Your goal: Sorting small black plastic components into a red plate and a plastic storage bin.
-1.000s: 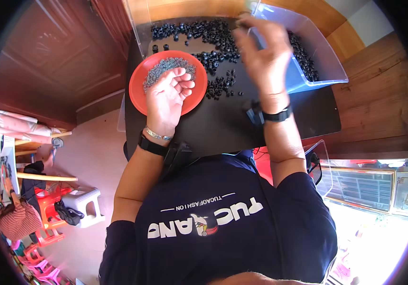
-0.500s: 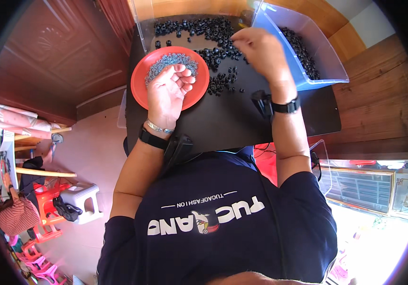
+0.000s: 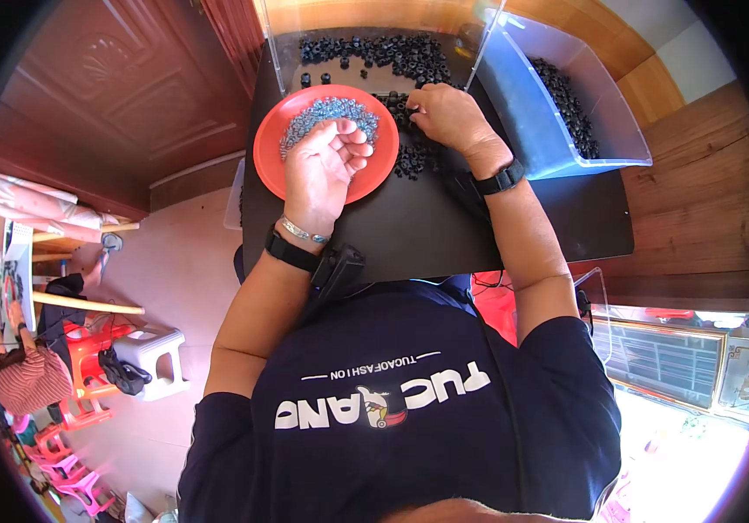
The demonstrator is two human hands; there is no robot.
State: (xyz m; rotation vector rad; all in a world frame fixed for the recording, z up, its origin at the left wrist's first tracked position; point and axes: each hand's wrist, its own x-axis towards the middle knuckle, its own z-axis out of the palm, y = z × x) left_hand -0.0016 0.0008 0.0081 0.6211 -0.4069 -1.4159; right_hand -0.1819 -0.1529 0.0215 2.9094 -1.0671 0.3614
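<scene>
The right hand [image 3: 454, 120] has moved to black bits [image 3: 398, 106], two o'clock from the red plate [image 3: 268, 150]; I can't tell if it's pinching. The left hand [image 3: 318, 174] stays softly curled.

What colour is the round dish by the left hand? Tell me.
The dish is orange-red, best seen in the head view.

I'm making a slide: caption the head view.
Left hand over red plate of silvery bits; right hand at black pieces on dark table.

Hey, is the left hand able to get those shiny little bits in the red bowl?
Probably yes: the left hand is over the red bowl, and no lid covers the shiny bits.
</scene>
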